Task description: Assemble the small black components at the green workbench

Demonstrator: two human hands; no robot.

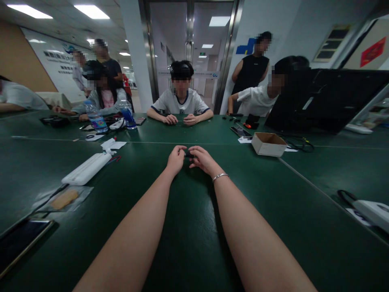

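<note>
My left hand (175, 159) and my right hand (203, 159) meet at the middle of the dark green table (188, 227), both arms stretched forward. Their fingers are curled and pinch a small black object (189, 154) between them; it is too small to name. A thin silver bracelet (220, 176) sits on my right wrist.
A white rectangular box (87, 168) lies left of my hands, a clear bag with a tan piece (64, 199) nearer, a phone (21, 239) at the near left edge. An open cardboard box (268, 144) stands right. A person sits opposite; others sit and stand around. Water bottles (95, 117) stand far left.
</note>
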